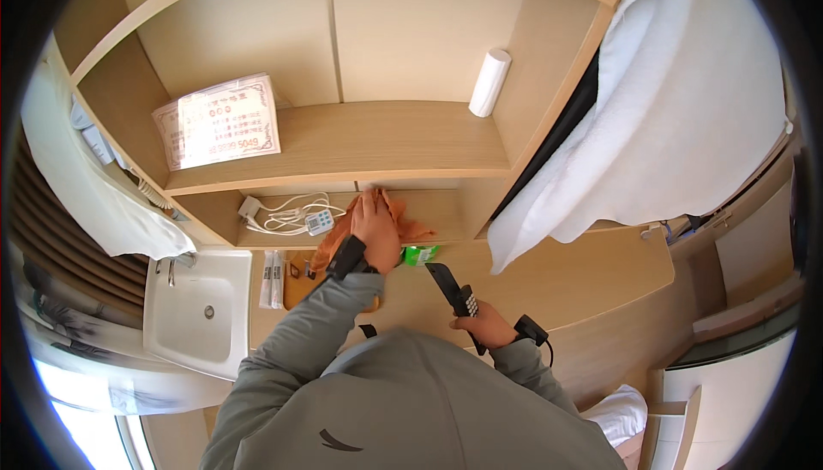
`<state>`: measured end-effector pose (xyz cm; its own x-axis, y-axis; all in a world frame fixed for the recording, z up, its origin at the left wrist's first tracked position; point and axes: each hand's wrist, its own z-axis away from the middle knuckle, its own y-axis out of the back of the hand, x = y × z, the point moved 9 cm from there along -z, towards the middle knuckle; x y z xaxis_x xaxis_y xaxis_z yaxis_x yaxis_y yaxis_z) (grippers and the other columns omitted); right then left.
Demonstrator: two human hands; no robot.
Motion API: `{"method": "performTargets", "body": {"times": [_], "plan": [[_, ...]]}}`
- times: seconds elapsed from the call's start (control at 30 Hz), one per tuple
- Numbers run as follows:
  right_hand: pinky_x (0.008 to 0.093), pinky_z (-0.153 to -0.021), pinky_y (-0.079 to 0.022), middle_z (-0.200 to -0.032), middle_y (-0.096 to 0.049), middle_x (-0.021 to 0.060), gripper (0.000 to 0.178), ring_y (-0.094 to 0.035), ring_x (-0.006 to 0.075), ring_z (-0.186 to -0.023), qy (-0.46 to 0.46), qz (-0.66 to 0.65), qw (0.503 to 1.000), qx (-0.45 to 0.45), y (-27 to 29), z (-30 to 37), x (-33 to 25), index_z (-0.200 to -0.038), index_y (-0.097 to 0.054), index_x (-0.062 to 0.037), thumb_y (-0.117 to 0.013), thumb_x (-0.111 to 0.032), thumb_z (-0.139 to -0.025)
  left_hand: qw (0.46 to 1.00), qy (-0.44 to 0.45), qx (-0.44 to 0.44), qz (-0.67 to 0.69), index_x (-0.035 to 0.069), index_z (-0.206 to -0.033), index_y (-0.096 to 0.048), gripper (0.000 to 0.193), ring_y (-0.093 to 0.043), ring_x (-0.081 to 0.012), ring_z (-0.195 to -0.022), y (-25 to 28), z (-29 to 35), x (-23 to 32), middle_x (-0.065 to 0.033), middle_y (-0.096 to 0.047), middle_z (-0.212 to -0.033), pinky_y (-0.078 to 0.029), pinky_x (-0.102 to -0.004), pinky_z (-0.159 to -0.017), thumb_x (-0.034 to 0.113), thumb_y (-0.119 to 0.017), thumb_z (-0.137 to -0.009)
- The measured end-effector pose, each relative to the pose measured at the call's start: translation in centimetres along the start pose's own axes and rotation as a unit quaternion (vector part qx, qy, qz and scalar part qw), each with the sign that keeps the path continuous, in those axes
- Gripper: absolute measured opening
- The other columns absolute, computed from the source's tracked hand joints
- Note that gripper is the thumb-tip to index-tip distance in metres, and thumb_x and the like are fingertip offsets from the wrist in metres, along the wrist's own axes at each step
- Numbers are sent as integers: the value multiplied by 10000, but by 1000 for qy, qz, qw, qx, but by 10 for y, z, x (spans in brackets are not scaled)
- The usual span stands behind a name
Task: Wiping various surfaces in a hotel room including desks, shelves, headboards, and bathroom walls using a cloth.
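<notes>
Orange cloth (415,228), probably limp, bunches under the left hand (375,231), grip unclear; the right hand (489,326) clasps a likely rigid telephone handset (447,284) low.

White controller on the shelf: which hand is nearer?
Left. The left hand is on the orange cloth, just right of the controller; the right hand is farther off, down and right, holding a black handset.

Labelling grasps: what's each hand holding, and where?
The right hand holds the black handset by its lower end, nearest the body. The left hand is on the orange cloth; gripping or just pressing, can't tell.
</notes>
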<state>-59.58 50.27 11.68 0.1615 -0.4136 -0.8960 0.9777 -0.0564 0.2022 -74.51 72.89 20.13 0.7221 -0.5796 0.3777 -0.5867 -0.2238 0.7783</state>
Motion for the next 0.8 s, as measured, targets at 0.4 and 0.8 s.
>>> {"method": "performTargets", "body": {"times": [0.4, 0.8], "plan": [[305, -920, -478, -1048, -644, 67, 503, -610, 166, -996, -3, -156, 987, 31, 31, 51, -7, -1255, -601, 19, -690, -91, -772, 951, -142, -144, 232, -79, -1268, -587, 551, -572, -427, -1164, -75, -24, 102, -268, -568, -1289, -486, -445, -1005, 130, -781, -797], [327, -926, -483, -1084, -640, 79, 546, -605, 181, -1013, 5, -169, 985, 34, 12, 53, -16, -1286, -589, 20, -692, -90, -762, 926, -268, -145, 223, -12, -1168, -616, 371, -644, -406, -1016, -22, -1, 108, -198, -592, -1210, -544, -450, -851, 54, -708, -814]]}}
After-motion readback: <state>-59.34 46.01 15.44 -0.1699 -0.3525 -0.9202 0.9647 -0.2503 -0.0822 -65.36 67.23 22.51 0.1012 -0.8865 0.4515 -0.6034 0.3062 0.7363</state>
